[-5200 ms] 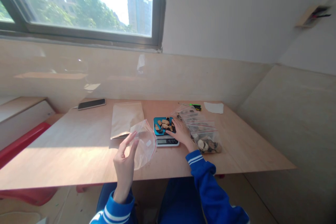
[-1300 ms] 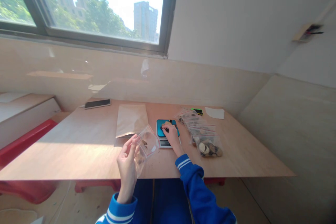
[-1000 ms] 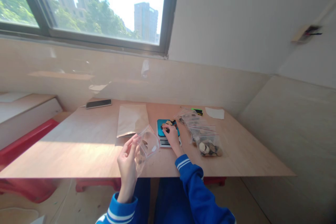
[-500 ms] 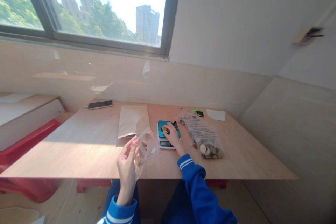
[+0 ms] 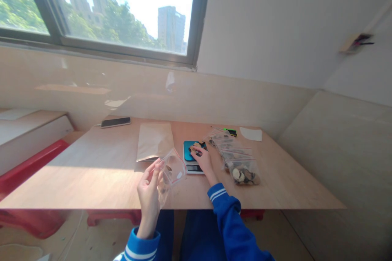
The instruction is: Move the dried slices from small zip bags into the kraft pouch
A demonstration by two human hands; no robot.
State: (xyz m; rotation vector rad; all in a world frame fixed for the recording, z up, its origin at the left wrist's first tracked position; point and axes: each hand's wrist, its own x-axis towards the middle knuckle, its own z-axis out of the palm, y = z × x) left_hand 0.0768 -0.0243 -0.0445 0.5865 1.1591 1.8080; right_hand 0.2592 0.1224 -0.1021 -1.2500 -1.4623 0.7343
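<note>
My left hand (image 5: 148, 191) pinches the edge of a clear zip bag (image 5: 175, 168) with a red seal line. A few brown slices and a small white piece show in the bag, which hangs tilted over the table's front part. My right hand (image 5: 204, 161) is at a kitchen scale (image 5: 188, 156) with a blue top and a small display. Its fingers are closed on some brown and pale dried slices (image 5: 201, 145) heaped on that top. How many pieces the fingers hold is hidden.
Right of the scale, several filled zip bags (image 5: 244, 173) overlap in a row. Behind them lie a green-and-black tool (image 5: 230, 131) and white paper (image 5: 251, 133). A brown paper bag (image 5: 155, 140) and a phone (image 5: 115, 122) lie on the left of the wooden table (image 5: 92, 187).
My right hand has shifted slightly to the right over the slices on the scale. My left hand and its bag stay almost still. The view has moved a little.
</note>
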